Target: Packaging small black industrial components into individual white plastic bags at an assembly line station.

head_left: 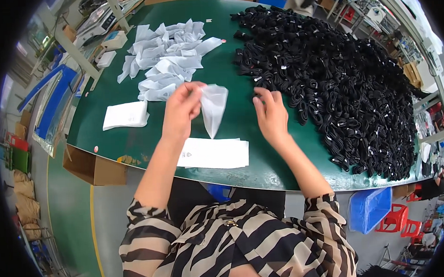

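My left hand (182, 109) pinches a thin, whitish, see-through bag (214, 106) by its upper edge. The bag hangs down and narrows toward its lower end. Below it, near the table's front edge, lies a flat stack of white bags (215, 153). My right hand (272, 114) is at the near left edge of a large heap of coiled black cables (328, 79). Its thumb and fingers are partly bent and apart, and I see nothing held in them. Whether a fingertip touches a coil cannot be made out.
Crumpled white bags (166, 59) lie in a pile on the far left of the green table (217, 30). Another white stack (125, 115) sits at the left. A cardboard box (97, 166) is beneath the left edge; a blue bin (370, 209) stands on the floor at right.
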`<state>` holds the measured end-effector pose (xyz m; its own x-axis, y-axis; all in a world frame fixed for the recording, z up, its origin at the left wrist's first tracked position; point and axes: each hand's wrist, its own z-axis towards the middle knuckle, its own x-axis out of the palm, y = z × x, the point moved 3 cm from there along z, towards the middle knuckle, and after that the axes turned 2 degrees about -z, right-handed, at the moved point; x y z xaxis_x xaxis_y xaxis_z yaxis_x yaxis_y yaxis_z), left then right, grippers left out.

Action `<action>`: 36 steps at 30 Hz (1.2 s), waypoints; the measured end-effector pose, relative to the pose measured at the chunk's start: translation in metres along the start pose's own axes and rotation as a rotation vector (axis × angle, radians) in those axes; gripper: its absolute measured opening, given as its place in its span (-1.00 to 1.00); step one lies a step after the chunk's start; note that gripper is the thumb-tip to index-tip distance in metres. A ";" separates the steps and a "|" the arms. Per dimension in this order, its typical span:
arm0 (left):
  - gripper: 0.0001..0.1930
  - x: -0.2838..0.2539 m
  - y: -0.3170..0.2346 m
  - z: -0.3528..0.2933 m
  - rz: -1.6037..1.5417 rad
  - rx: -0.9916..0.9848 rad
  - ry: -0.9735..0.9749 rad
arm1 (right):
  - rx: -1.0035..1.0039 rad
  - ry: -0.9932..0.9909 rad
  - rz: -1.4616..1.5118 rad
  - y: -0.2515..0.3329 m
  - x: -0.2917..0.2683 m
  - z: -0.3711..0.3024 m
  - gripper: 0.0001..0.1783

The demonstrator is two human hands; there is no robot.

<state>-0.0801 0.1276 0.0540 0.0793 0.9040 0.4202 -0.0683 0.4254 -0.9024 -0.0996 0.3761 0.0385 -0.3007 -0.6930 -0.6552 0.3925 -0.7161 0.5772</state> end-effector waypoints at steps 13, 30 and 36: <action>-0.78 0.042 0.048 -0.072 0.906 0.118 0.292 | -0.144 0.094 -0.156 -0.069 0.020 -0.011 -0.60; -0.91 0.036 0.081 -0.090 0.800 0.036 0.115 | 0.015 0.393 0.352 -0.001 -0.022 -0.108 -0.70; -0.88 0.046 0.075 -0.091 0.762 0.156 0.155 | -0.212 0.514 0.251 0.006 -0.028 -0.103 -0.71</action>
<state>0.0091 0.1976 -0.0033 0.0912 0.9372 -0.3366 -0.2974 -0.2969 -0.9074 0.0008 0.3996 0.0095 0.2607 -0.6714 -0.6937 0.5772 -0.4676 0.6695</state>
